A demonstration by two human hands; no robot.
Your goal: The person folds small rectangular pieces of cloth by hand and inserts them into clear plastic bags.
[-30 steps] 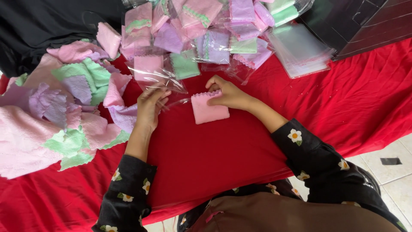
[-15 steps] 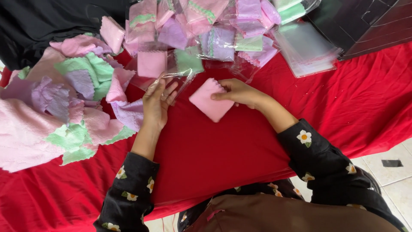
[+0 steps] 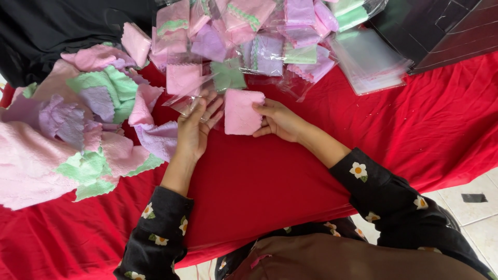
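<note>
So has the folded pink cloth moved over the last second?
Yes. The folded pink cloth, in the right hand, went up toward the bagged cloths, away from the bare red tablecloth.

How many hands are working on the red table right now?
2. The left hand holds a clear plastic bag; the right hand grips a folded pink cloth beside it.

Folded pink cloth [image 3: 243, 111], beside clear bag [image 3: 189, 98]

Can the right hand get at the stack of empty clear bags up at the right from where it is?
Probably yes. The right hand holds the folded pink cloth, so it is occupied, but only bare red tablecloth lies between it and the stack of empty clear bags.
</note>
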